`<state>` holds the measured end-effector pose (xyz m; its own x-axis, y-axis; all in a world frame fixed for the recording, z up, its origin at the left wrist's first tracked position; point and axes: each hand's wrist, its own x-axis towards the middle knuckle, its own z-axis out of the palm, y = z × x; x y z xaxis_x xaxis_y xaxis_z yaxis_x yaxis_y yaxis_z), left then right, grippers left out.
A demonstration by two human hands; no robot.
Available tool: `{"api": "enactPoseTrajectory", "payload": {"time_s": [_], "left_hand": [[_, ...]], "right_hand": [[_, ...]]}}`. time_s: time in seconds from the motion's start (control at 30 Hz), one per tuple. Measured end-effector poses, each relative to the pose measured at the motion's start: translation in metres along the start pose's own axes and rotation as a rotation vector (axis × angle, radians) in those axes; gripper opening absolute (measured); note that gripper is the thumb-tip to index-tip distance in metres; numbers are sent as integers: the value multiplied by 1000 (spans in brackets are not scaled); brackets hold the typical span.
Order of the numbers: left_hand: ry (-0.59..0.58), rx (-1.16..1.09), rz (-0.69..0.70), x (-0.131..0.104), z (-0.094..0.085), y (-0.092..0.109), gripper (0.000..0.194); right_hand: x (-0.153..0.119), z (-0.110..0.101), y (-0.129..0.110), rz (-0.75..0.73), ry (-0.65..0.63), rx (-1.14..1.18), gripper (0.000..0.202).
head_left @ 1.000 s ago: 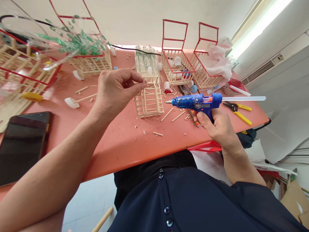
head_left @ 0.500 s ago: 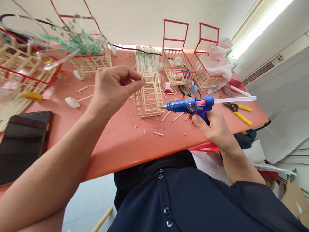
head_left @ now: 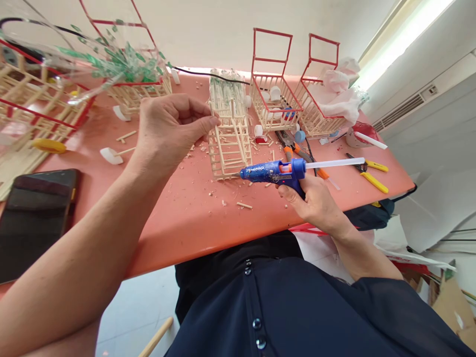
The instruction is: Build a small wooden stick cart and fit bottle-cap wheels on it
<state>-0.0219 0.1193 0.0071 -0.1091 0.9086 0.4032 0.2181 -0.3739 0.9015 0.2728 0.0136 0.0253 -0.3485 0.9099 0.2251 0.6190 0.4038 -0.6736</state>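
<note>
A small frame of thin wooden sticks (head_left: 231, 148) lies on the orange-pink tabletop in front of me. My left hand (head_left: 182, 121) pinches a stick at the frame's upper left between thumb and fingertips. Wrapped round the handle of a blue hot glue gun (head_left: 273, 172) is my right hand (head_left: 310, 196). A clear glue stick (head_left: 336, 163) juts from the gun's back. The nozzle points left and reaches the near end of the frame; whether it touches the wood I cannot tell.
Behind stand stick baskets with red handles (head_left: 277, 99), one holding white caps. Orange-handled pliers (head_left: 297, 148) and a yellow-handled wire stripper (head_left: 372, 173) lie right. A phone (head_left: 39, 223) sits at the left. Stick offcuts (head_left: 244, 205) and crumbs litter the tabletop (head_left: 178, 218).
My right hand has brought the glue gun left and slightly down, its nozzle now along the frame's near end. My left hand has shifted slightly left, and the pinched stick has tilted left with it.
</note>
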Motion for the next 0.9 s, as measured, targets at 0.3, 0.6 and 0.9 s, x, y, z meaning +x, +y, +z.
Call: {"api": "enactPoseTrajectory", "payload": {"time_s": [0.3, 0.6, 0.9], "left_hand": [[0, -5, 46, 0, -1, -1, 9], [0, -28, 44, 0, 0, -1, 11], [-36, 0, 26, 1, -2, -3, 9]], "right_hand": [[9, 8, 0, 6, -38, -25, 61], [12, 9, 2, -9, -53, -33, 57], [11, 9, 5, -6, -60, -45, 57]]}}
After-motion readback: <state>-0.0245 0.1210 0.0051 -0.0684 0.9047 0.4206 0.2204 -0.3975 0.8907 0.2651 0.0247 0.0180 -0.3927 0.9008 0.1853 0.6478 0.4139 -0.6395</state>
